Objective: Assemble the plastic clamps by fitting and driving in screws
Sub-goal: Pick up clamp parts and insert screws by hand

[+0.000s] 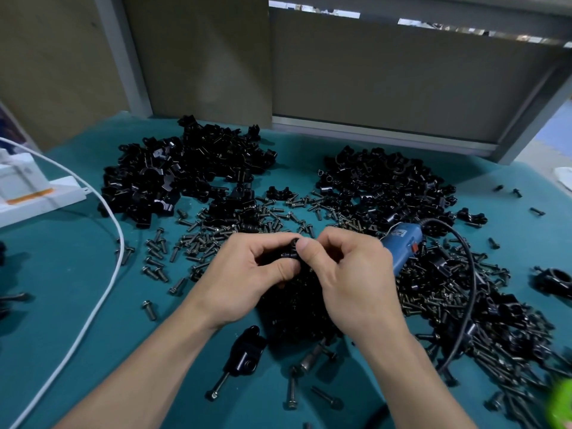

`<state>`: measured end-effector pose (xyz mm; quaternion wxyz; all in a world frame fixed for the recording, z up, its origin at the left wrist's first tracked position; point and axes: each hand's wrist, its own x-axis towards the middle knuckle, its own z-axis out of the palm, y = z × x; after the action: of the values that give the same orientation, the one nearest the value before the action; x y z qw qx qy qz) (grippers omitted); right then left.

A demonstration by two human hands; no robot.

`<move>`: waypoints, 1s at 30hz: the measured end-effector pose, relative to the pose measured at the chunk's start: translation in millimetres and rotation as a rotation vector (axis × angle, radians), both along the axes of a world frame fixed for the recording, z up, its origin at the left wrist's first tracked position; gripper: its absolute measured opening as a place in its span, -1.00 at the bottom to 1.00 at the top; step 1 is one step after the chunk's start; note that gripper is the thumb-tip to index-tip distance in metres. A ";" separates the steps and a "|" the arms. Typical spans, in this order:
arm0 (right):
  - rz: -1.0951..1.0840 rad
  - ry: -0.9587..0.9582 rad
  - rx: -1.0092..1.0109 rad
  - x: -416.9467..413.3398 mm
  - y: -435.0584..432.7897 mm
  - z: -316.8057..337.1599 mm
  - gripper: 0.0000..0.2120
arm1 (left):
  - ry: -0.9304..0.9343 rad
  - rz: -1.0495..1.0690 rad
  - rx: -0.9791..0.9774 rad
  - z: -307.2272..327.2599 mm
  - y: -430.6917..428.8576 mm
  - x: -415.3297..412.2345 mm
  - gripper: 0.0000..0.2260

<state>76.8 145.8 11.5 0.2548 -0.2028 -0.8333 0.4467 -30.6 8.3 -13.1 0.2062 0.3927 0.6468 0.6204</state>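
Just left of the blue screwdriver (pixel 402 243), the left hand (pixel 247 274) and right hand (pixel 349 274) meet, fingers (pixel 305 245) of both pinching one small black clamp (pixel 290 251) between them. The right hand is nearer the screwdriver. The clamp's long axis is hidden.

The left hand (pixel 247 274) and right hand (pixel 349 274) are bare, as are both forearms (pixel 148 376) to the frame's lower edge. The visible thumbnails (pixel 305 243) are short and plain.

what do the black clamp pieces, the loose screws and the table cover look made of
Clamp pieces: glossy black plastic, going by soft highlights. Screws: dark metal with dull sheen, probably steel. Table cover: matte teal mat, maybe rubber or felt; unclear.
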 end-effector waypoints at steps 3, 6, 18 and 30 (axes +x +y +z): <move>0.003 -0.049 0.099 -0.2 -4.6 0.0 -0.53 | 0.034 0.007 -0.011 -0.3 0.7 0.6 -0.67; 0.062 -0.031 0.097 5.3 3.5 5.1 -0.62 | 0.043 0.010 0.005 0.8 0.3 1.4 -0.70; 0.090 -0.046 0.216 -0.9 -7.8 -3.6 -0.62 | 0.055 0.074 0.020 1.2 -3.5 1.8 -0.67; 0.089 -0.042 0.256 0.6 -6.3 1.4 -0.65 | 0.090 0.104 0.025 0.2 -1.6 0.6 -0.69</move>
<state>77.4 139.5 12.9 0.2411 -0.1410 -0.8968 0.3432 -30.0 6.7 -12.9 0.1395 0.3884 0.6672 0.6201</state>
